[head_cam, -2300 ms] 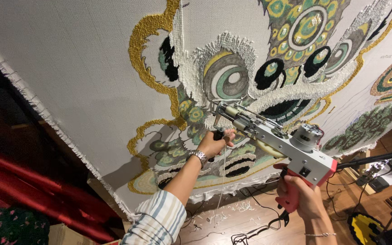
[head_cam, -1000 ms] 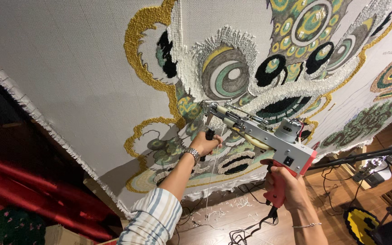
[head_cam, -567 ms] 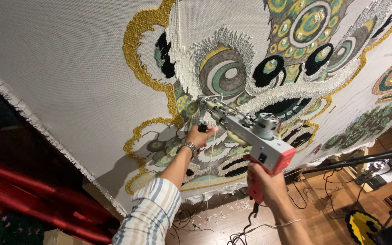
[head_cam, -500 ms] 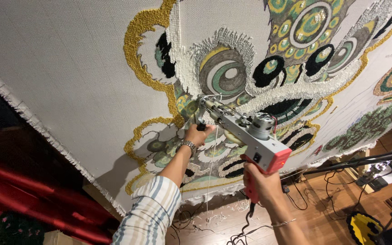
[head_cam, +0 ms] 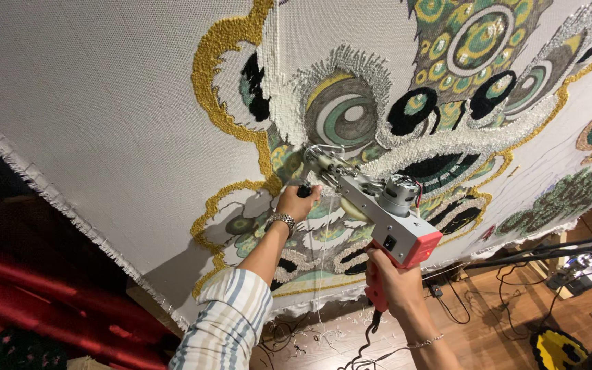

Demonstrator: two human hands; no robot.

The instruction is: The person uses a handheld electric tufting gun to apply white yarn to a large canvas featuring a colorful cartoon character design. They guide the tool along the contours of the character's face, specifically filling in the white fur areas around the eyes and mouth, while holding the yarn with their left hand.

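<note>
Up against the big stretched backing cloth, we've got the tufting gun pressed nose-first into the design, just below the grey-and-green eye shape and right beside the gold looped outline. Our left hand is wrapped tight around the gun's front grip, fingers fully curled on it, with a metal watch on the wrist and a striped sleeve further down. Our right hand is closed around the red rear handle, fingers clamped on it, cord trailing off the bottom. Looks to us like we're mid-fill on one of the small patches in the middle of the pattern, so the next bit probably calls for steady pressure into the cloth and keeping the gun square while guiding it along the shape's edge. The needle tip itself is hard to make out, so we can't say exactly which patch it's in or what yarn colour is loaded, though a thin strand seems to hang down near the gun. The trigger finger is hidden behind the handle too. The design runs off the top and right edges, and the floor below is a tangle of cables and yarn scraps we can't sort out.
</note>
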